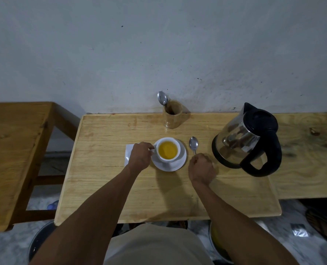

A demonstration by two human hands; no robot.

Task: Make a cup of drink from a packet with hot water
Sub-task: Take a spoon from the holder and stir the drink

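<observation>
The bench (105, 188) carries everything within easy reach of the seated person, with the steel kettle (241, 138) the biggest thing on it, set off to the right with its black handle turned toward the near edge, likely so the right hand can take it without crossing the drink. Against the wall stands a wooden holder (173, 116) with a spare spoon (162, 98) propped bowl-up in it, out of the working space. In the middle a white saucer (179, 163) bears the white cup (168, 150), which is filled with a yellow liquid, so the packet and water seem already in. Just left of it a white napkin or packet (128, 150), which I cannot tell apart, lies partly under the left hand (140, 157); that hand's grip is closed on the cup's handle, apparently to steady it. The right hand (201, 169) rests on the bench just beside the saucer, its grip pinched shut around the handle of a small spoon (193, 143), whose bowl points away and lies clear of the cup. Stirring looks like the step in hand.
</observation>
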